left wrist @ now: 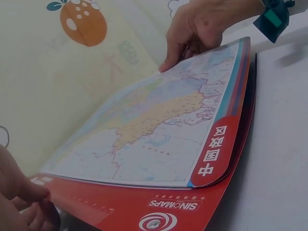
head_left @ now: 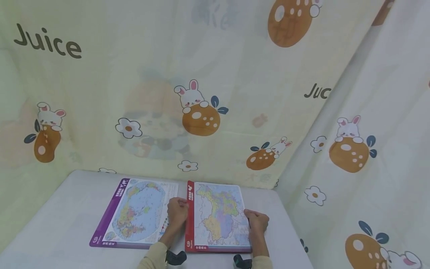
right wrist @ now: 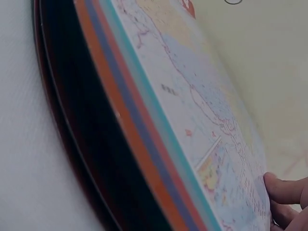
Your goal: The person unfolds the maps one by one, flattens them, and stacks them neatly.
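Observation:
A map sheet with a red margin (head_left: 218, 213), showing China in several colours, is held up at a slant between both hands. My left hand (head_left: 177, 213) pinches its red left edge; in the left wrist view the thumb and bent fingers (left wrist: 33, 195) grip that border. On the opposite edge, my right hand (head_left: 258, 222) pinches the sheet between thumb and fingers (right wrist: 284, 190). From the right wrist view, dark layers show beneath the sheet's striped near edge. Flat to the left lies a purple-bordered world map (head_left: 141, 213), beside my left hand.
Both maps are over a white table (head_left: 60, 213). Behind it hangs a pale curtain (head_left: 90, 93) printed with rabbits and orange fruit, and another printed drape (head_left: 339, 201) hangs at the right.

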`<state>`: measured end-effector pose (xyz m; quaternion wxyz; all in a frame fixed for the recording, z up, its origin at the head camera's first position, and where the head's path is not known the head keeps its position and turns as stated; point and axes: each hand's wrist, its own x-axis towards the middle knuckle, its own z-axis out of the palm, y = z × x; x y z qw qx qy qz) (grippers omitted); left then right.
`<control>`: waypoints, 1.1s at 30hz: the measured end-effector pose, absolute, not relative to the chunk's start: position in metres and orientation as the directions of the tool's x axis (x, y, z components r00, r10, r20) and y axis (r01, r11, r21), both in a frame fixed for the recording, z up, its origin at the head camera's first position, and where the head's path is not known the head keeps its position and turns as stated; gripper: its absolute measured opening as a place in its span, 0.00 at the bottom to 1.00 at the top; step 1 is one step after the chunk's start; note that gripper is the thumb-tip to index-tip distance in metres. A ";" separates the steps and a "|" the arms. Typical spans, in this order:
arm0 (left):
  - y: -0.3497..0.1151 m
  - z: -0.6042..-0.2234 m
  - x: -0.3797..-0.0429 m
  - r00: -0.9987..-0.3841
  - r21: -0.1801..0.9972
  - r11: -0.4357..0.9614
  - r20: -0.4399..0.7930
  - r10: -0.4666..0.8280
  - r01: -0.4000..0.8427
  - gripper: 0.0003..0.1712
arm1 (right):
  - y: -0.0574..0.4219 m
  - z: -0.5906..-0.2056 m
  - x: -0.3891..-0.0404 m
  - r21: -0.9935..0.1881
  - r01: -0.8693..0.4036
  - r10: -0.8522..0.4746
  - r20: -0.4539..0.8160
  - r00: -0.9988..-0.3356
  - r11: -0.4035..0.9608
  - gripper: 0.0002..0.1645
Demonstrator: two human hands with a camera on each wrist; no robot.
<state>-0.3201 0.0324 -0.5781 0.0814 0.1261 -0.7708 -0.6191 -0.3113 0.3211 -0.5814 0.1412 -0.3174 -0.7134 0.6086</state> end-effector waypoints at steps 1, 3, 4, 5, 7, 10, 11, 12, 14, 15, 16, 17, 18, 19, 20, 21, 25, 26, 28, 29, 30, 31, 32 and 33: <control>0.032 -0.578 -0.320 -0.956 0.974 0.205 -0.031 -0.291 -0.094 0.10 | 0.322 -0.582 -0.312 -0.957 0.285 0.624 -0.195 -0.757 0.047 0.16; 0.032 -0.578 -0.320 -0.958 0.973 0.210 -0.033 -0.284 -0.096 0.10 | 0.323 -0.581 -0.313 -0.958 0.286 0.614 -0.211 -0.761 0.026 0.17; 0.031 -0.578 -0.319 -0.958 0.973 0.209 -0.039 -0.285 -0.102 0.10 | 0.324 -0.582 -0.313 -0.959 0.282 0.607 -0.213 -0.766 0.018 0.18; 0.031 -0.577 -0.319 -0.958 0.972 0.211 -0.037 -0.284 -0.100 0.10 | 0.325 -0.581 -0.313 -0.960 0.279 0.601 -0.215 -0.769 0.013 0.18; 0.030 -0.577 -0.318 -0.960 0.973 0.212 -0.031 -0.277 -0.093 0.11 | 0.327 -0.581 -0.313 -0.962 0.274 0.590 -0.219 -0.777 0.003 0.19; 0.029 -0.577 -0.317 -0.961 0.975 0.205 -0.030 -0.276 -0.090 0.11 | 0.329 -0.581 -0.313 -0.965 0.262 0.571 -0.214 -0.793 0.003 0.20; 0.029 -0.577 -0.316 -0.961 0.975 0.203 -0.028 -0.274 -0.086 0.11 | 0.330 -0.581 -0.313 -0.966 0.257 0.565 -0.209 -0.798 0.005 0.20; 0.029 -0.577 -0.316 -0.961 0.976 0.200 -0.026 -0.274 -0.083 0.11 | 0.330 -0.581 -0.313 -0.968 0.250 0.561 -0.203 -0.803 0.007 0.21; 0.028 -0.577 -0.315 -0.961 0.977 0.195 -0.026 -0.274 -0.082 0.11 | 0.330 -0.581 -0.312 -0.971 0.239 0.550 -0.193 -0.813 0.012 0.22; 0.028 -0.576 -0.315 -0.962 0.978 0.193 -0.027 -0.273 -0.082 0.11 | 0.330 -0.581 -0.312 -0.972 0.233 0.545 -0.188 -0.817 0.014 0.22; 0.027 -0.576 -0.315 -0.962 0.978 0.191 -0.026 -0.271 -0.081 0.11 | 0.330 -0.581 -0.312 -0.974 0.226 0.542 -0.180 -0.821 0.019 0.22; 0.027 -0.577 -0.316 -0.962 0.978 0.190 -0.026 -0.271 -0.080 0.11 | 0.330 -0.580 -0.311 -0.977 0.214 0.534 -0.169 -0.829 0.024 0.23; 0.026 -0.577 -0.317 -0.962 0.978 0.190 -0.026 -0.271 -0.080 0.11 | 0.331 -0.580 -0.311 -0.978 0.205 0.529 -0.158 -0.834 0.031 0.23; 0.025 -0.577 -0.318 -0.962 0.978 0.190 -0.026 -0.270 -0.080 0.11 | 0.331 -0.579 -0.311 -0.980 0.196 0.523 -0.146 -0.840 0.040 0.23; 0.024 -0.577 -0.319 -0.962 0.978 0.191 -0.025 -0.271 -0.079 0.11 | 0.331 -0.579 -0.312 -0.982 0.184 0.520 -0.132 -0.844 0.050 0.23; 0.023 -0.577 -0.320 -0.962 0.978 0.193 -0.018 -0.271 -0.073 0.11 | 0.331 -0.579 -0.312 -0.983 0.173 0.521 -0.117 -0.845 0.060 0.22; 0.019 -0.575 -0.320 -0.962 0.979 0.197 -0.003 -0.272 -0.059 0.10 | 0.334 -0.578 -0.314 -0.988 0.134 0.543 -0.070 -0.837 0.079 0.21; 0.018 -0.575 -0.320 -0.962 0.978 0.199 -0.001 -0.272 -0.057 0.10 | 0.335 -0.578 -0.315 -0.989 0.125 0.554 -0.061 -0.830 0.077 0.20; 0.016 -0.573 -0.320 -0.963 0.978 0.200 0.000 -0.268 -0.055 0.09 | 0.337 -0.578 -0.316 -0.992 0.107 0.571 -0.046 -0.820 0.074 0.19; 0.014 -0.573 -0.320 -0.963 0.978 0.202 0.003 -0.268 -0.053 0.09 | 0.338 -0.578 -0.316 -0.992 0.099 0.577 -0.039 -0.816 0.073 0.19; 0.013 -0.572 -0.320 -0.963 0.978 0.203 0.002 -0.268 -0.054 0.09 | 0.339 -0.578 -0.317 -0.993 0.096 0.581 -0.035 -0.813 0.074 0.19; 0.012 -0.571 -0.320 -0.964 0.977 0.204 0.003 -0.266 -0.053 0.09 | 0.340 -0.577 -0.317 -0.993 0.094 0.589 -0.031 -0.807 0.076 0.18; 0.011 -0.570 -0.320 -0.964 0.977 0.207 0.008 -0.265 -0.049 0.09 | 0.341 -0.577 -0.317 -0.993 0.089 0.597 -0.025 -0.802 0.078 0.18; 0.010 -0.568 -0.319 -0.965 0.977 0.209 0.015 -0.264 -0.042 0.09 | 0.343 -0.577 -0.317 -0.993 0.083 0.602 -0.018 -0.798 0.080 0.18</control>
